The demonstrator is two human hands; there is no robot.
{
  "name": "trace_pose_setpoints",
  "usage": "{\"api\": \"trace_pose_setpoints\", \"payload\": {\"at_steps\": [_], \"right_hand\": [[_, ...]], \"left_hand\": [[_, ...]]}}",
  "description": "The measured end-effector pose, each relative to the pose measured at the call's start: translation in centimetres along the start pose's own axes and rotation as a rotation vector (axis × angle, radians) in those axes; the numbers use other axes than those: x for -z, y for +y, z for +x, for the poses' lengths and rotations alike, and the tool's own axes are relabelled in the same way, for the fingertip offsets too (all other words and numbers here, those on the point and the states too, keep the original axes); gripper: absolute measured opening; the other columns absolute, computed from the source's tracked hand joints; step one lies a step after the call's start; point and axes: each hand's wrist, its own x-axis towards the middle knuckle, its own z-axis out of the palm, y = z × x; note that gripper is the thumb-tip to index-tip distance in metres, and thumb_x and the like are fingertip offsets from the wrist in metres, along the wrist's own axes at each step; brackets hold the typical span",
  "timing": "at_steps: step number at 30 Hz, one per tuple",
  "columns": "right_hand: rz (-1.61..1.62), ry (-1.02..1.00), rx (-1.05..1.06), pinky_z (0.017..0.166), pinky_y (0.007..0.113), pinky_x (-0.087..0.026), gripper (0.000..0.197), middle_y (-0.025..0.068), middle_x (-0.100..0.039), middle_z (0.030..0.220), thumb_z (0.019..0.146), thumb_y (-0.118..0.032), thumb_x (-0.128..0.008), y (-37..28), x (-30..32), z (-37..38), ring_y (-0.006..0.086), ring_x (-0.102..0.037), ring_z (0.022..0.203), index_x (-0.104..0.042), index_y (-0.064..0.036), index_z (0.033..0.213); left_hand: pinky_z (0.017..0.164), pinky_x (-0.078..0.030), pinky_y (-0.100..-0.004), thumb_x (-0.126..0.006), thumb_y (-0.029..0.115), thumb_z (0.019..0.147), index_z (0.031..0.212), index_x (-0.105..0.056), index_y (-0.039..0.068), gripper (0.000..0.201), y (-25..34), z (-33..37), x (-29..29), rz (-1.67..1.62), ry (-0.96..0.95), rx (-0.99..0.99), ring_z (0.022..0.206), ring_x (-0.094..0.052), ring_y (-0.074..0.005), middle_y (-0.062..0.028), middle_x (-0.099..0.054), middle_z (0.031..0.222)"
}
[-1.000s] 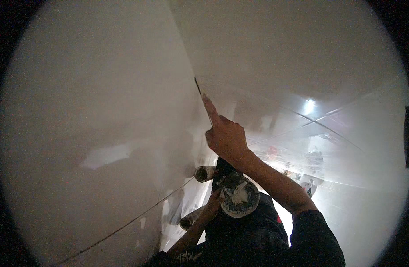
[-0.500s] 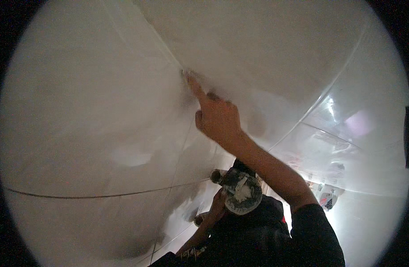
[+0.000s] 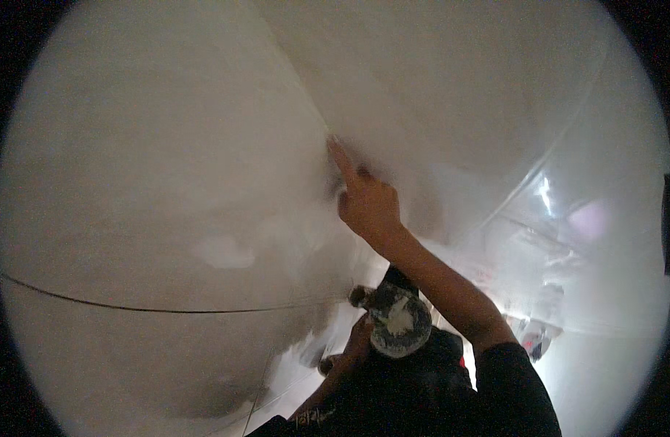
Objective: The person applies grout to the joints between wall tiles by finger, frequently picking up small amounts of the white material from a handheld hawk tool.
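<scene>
L hand (image 3: 361,336) is closed on L edge of round grey dish (image 3: 411,341) w/ pale paste (image 3: 400,317) in mid. R hand (image 3: 373,210) is above dish, idx finger (image 3: 342,160) straight, tip at seam (image 3: 304,89) btwn pale surfaces, well above dish; other fingers curled, can't tell if holding anything. Upper tube end (image 3: 359,296) is just L of dish, lower tube end (image 3: 326,364) below-L.

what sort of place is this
Likely a tiled room indoors, its exact use unclear: large pale tiles with dark joints, a long seam at the right hand, and a round paste-smeared container in the left hand.
</scene>
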Motion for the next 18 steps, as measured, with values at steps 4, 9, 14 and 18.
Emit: {"api": "trace_pose_setpoints", "payload": {"at_steps": [4,9,14,18], "right_hand": [[-0.053,-0.26,-0.119,0.065,0.048,-0.055,0.093,0.0185,-0.065,0.08,0.074,-0.008,-0.062,5.0,-4.5,-3.3,0.0344,-0.066,0.066,-0.014,-0.0199,0.153],[0.097,0.173,0.162,0.061,0.046,-0.055,0.094,0.015,-0.064,0.068,0.07,-0.009,-0.063,-0.9,3.6,0.7,0.0343,-0.064,0.059,-0.016,-0.016,0.152],[-0.072,0.236,0.189,0.064,0.049,-0.055,0.095,0.0171,-0.065,0.07,0.071,-0.009,-0.065,-4.0,9.2,4.5,0.0373,-0.064,0.061,-0.016,-0.016,0.152],[-0.128,0.129,0.103,0.067,0.051,-0.054,0.096,0.0197,-0.065,0.071,0.072,-0.008,-0.065,-0.2,6.4,1.9,0.0386,-0.065,0.063,-0.012,-0.0175,0.152]], "left_hand": [[0.102,-0.04,-0.0374,-0.049,0.041,0.099,0.139,-0.041,0.0,0.058,1.2,1.3,0.2,0.598,0.026,0.0,0.12,-0.051,-0.0233,-0.013,-0.052,0.134],[0.104,-0.039,-0.0371,-0.05,0.037,0.098,0.14,-0.039,0.001,0.057,4.2,0.3,-3.7,-0.002,-0.063,-0.095,0.122,-0.049,-0.0227,-0.0126,-0.051,0.136],[0.105,-0.037,-0.0369,-0.051,0.033,0.098,0.141,-0.038,0.001,0.055,5.4,0.8,-5.8,-0.038,-0.077,-0.168,0.124,-0.047,-0.0222,-0.0123,-0.049,0.137],[0.106,-0.035,-0.0367,-0.052,0.03,0.097,0.142,-0.037,0.002,0.055,6.7,0.0,-7.7,-0.118,-0.083,-0.193,0.126,-0.045,-0.0217,-0.012,-0.048,0.138]]}}
